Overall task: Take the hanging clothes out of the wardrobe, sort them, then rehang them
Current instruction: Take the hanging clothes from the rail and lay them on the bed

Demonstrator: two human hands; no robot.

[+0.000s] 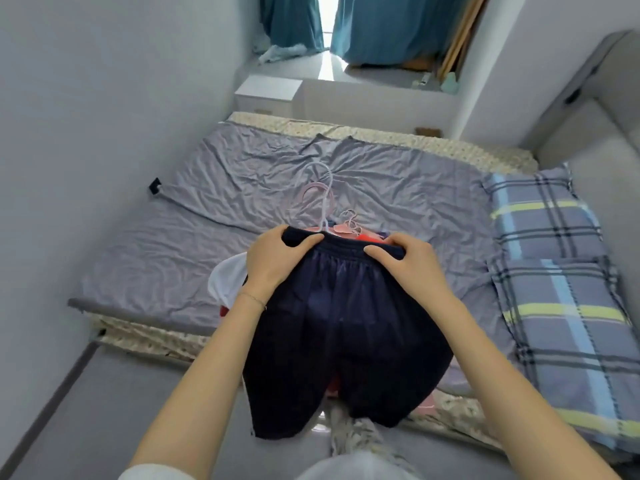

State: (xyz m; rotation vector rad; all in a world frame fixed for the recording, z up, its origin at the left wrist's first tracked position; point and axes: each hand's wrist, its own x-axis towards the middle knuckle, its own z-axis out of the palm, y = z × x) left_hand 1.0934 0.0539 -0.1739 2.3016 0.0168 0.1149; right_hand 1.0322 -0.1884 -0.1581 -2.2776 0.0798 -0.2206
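Both left hand (pixel 273 263) & right hand (pixel 414 268) grip navy shorts (pixel 346 327) over grey bed (pixel 207 209) w/ plaid pillows (pixel 568 323)

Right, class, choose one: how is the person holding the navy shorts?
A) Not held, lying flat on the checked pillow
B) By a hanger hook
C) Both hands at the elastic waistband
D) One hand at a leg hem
C: the left hand and the right hand each grip the gathered waistband of the navy shorts, one at each end, with the legs hanging down below.
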